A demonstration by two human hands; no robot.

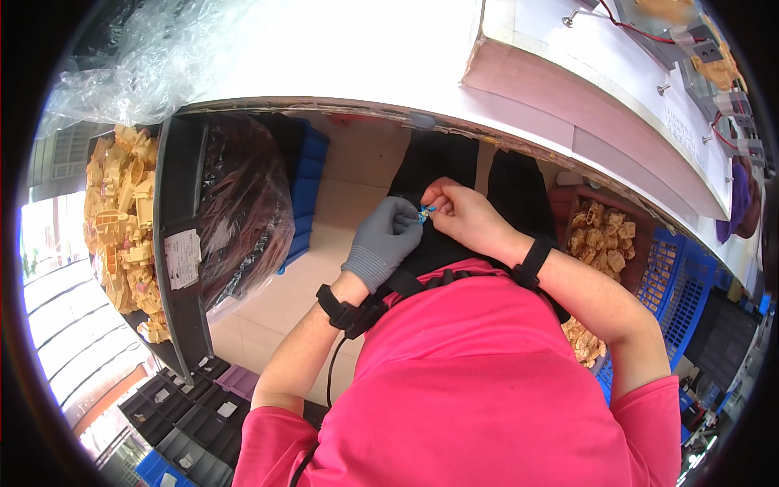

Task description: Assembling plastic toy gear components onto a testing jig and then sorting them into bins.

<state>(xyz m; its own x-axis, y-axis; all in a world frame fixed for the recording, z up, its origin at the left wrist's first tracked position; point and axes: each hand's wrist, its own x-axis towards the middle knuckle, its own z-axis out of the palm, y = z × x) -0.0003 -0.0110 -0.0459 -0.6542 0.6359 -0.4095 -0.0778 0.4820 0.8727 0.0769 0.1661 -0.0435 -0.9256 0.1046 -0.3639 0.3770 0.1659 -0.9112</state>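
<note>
A small blue piece with touches of yellow sits between my two hands, over my lap; it is too small to name its kind. My left hand, in a grey knitted glove, is closed with its fingertips on the piece's left side. From the right, my bare right hand pinches the same piece between thumb and forefinger. Black bands wrap both my wrists. The fingertips hide part of the piece.
A white worktable spans the front, with crumpled clear plastic at its left. Yellow plastic parts fill a dark crate on my left. More parts lie in a brown bin at right, beside blue baskets.
</note>
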